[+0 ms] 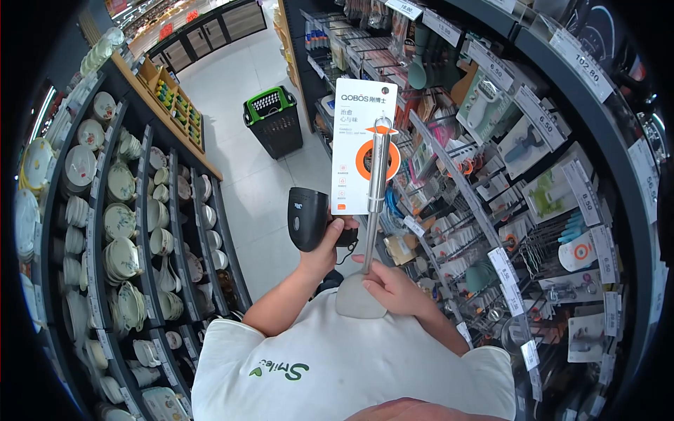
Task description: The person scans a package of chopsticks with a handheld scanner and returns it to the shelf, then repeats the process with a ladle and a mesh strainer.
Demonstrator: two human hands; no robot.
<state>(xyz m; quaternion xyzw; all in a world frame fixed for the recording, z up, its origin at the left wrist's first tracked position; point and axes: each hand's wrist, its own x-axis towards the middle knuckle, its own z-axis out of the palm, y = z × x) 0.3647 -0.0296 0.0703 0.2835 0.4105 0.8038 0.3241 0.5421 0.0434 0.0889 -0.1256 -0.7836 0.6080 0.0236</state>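
Observation:
My left hand [323, 247] is closed around a black handheld barcode scanner [306, 228], its thumb near the bottom edge of a white packaging card [349, 158]. Fastened to that card is a metal spatula [373, 235], held upright with its steel handle at the top and its wide grey blade low against my white shirt [351, 358]. My right hand [399, 288] grips the spatula's neck just above the blade. A dark cord loop hangs beside the scanner.
A black shopping basket [277, 137] with a green rim stands on the tiled floor [232, 140] ahead. Shelves of bowls and plates [121, 223] line the left. Hanging kitchen tools [484, 105] and price tags [505, 277] fill the close right-hand rack.

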